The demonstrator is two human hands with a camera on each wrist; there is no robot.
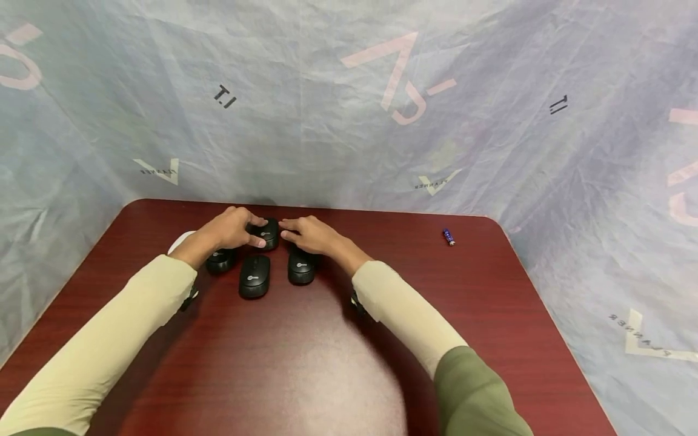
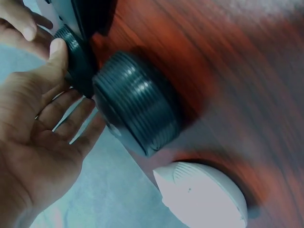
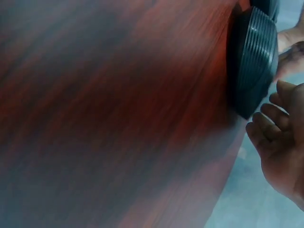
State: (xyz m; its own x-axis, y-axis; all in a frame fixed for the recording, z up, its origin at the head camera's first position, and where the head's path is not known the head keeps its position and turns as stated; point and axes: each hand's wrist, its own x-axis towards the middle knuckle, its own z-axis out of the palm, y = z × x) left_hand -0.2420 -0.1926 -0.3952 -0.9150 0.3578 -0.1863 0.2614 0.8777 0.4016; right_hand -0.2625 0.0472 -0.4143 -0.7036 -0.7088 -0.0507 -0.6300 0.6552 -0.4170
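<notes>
At the back of the table, my left hand (image 1: 226, 228) holds a black computer mouse (image 1: 267, 233) between its thumb and fingers. The left wrist view shows the thumb (image 2: 58, 52) against that mouse's ribbed side. Just right of it is my right hand (image 1: 313, 235), its fingers pointing left and gripping nothing. Below the right hand lies another black mouse (image 1: 302, 266), partly covered by it. A black mouse (image 1: 254, 277) sits in front of the held one. Under the left wrist are a further black mouse (image 1: 220, 260) and a white mouse (image 2: 204, 197), both partly hidden in the head view.
A small blue battery-like cylinder (image 1: 448, 237) lies at the back right of the dark red wooden table (image 1: 436, 315). A printed grey cloth (image 1: 327, 133) hangs behind the table and along its sides.
</notes>
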